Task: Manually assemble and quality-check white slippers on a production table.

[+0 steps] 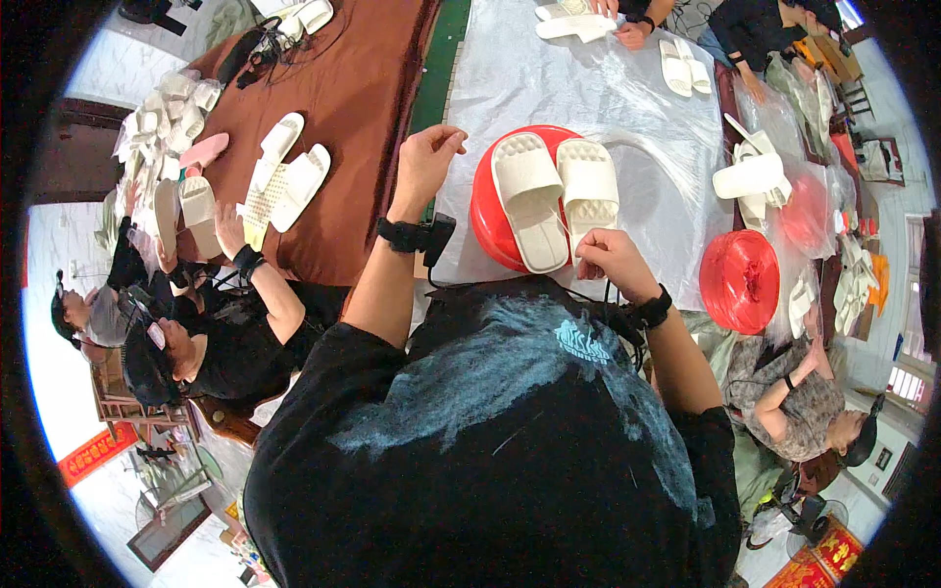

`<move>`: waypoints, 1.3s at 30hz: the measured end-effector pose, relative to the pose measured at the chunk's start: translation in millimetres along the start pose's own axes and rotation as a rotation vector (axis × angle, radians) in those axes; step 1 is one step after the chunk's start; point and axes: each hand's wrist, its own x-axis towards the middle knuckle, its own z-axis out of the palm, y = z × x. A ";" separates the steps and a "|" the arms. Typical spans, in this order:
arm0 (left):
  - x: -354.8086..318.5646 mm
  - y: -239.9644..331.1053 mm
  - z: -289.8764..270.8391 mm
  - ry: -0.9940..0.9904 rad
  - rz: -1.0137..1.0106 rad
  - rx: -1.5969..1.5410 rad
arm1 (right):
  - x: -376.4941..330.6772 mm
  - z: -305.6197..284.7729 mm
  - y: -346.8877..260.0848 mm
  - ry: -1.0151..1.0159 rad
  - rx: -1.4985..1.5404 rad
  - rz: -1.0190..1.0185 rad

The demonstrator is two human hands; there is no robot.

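Note:
A pair of cream slippers lies side by side on a round red object [482, 211], the left slipper [530, 196] slightly turned and the right slipper [588, 186] next to it. My left hand [428, 165] is raised left of the pair, apart from it, with curled fingers closed together. Anything thin between those fingertips is too small to make out. At the heel of the right slipper, my right hand [618, 263] has its fingers bent in a pinch and covers part of that heel. What the pinch holds is hidden.
Whitish thin strands [652, 162] lie on the plastic-covered table [490, 83]. A red roll [739, 281] stands at right. On the brown-covered table [338, 78] are slippers [299, 186] beside a co-worker's hand [229, 230]. Other people work at right and at the far end.

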 end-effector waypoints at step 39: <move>84.7 -5.9 92.8 -0.501 -0.040 0.693 | 101.7 65.2 16.4 0.161 0.883 0.121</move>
